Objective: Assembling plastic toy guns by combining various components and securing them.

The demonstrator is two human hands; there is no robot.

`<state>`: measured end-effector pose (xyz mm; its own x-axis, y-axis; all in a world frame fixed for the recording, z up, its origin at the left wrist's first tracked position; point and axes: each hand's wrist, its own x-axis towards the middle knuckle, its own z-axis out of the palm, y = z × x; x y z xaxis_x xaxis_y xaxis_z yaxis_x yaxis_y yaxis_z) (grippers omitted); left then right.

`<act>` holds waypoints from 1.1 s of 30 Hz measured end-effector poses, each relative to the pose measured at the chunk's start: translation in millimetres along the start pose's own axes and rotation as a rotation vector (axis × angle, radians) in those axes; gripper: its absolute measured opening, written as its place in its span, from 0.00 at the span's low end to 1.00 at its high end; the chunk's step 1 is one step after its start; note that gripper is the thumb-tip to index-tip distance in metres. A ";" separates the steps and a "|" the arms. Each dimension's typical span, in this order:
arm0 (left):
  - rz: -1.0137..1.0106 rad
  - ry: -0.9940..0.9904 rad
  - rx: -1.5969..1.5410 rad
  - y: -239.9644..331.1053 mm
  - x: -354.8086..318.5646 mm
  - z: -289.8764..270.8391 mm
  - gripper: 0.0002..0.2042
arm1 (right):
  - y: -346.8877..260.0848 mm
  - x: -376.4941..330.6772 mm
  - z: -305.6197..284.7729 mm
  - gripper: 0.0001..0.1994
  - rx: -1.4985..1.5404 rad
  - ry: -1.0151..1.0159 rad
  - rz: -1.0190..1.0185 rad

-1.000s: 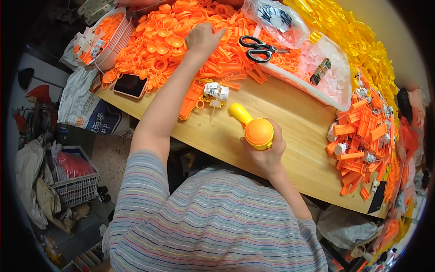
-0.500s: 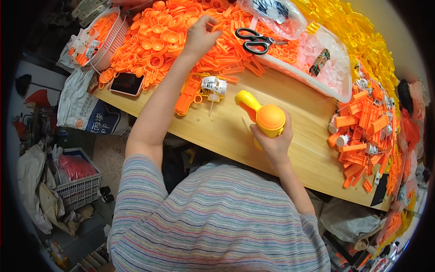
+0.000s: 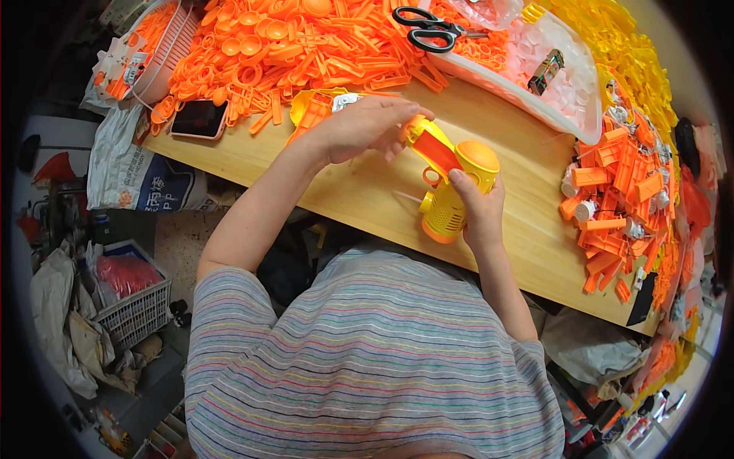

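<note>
Two hands meet over the wooden table point(image 3: 367, 191), and between them we see a yellow toy point(image 3: 451, 183) with an orange dome on top and an orange part along its upper side. The right hand point(image 3: 478, 210) grips the toy's ribbed yellow handle from below, fingers curled tight around it and the thumb lying up against the body under the dome. The left hand point(image 3: 367, 126) comes in from the left and closes its fingertips on the toy's orange and yellow front end; the fingers are bent and bunched together, though we cannot tell just what they pinch there. The toy is held tilted above the table's near half, just off the wood.

Behind the left hand we see a heap of orange parts point(image 3: 306, 46) spread across the far side of the table, with a phone point(image 3: 199, 118) lying at its left edge and a white basket point(image 3: 172, 53) of more orange pieces beside that. Black-handled scissors point(image 3: 428, 27) rest on the heap near a white tray point(image 3: 535, 84) of clear pieces. To the right, well apart from the hands, lies a second pile of orange blocks point(image 3: 619, 199), and a band of yellow parts point(image 3: 619, 53) runs along the far right edge.
</note>
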<state>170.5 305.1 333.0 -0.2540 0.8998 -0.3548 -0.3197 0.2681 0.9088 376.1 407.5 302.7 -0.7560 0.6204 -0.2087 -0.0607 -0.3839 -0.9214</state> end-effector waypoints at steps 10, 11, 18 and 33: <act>0.028 0.193 0.140 -16.7 4.9 17.1 0.22 | 1.1 -7.1 -0.8 0.26 0.106 -0.048 0.130; 0.113 0.155 0.076 -19.3 2.2 20.2 0.21 | -0.2 -7.8 -0.5 0.26 0.134 -0.060 0.176; 0.633 0.190 0.003 -37.6 8.2 28.2 0.16 | -6.0 -8.3 2.5 0.30 0.206 -0.171 0.311; 0.240 -0.066 -0.024 -14.5 -27.5 38.6 0.26 | -15.5 -35.0 -3.2 0.30 -0.358 -0.156 -0.247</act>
<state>217.3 289.7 338.1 -0.2651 0.9575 -0.1139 -0.2790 0.0369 0.9596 405.6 393.9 323.2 -0.8380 0.5427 0.0577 -0.0432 0.0393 -0.9983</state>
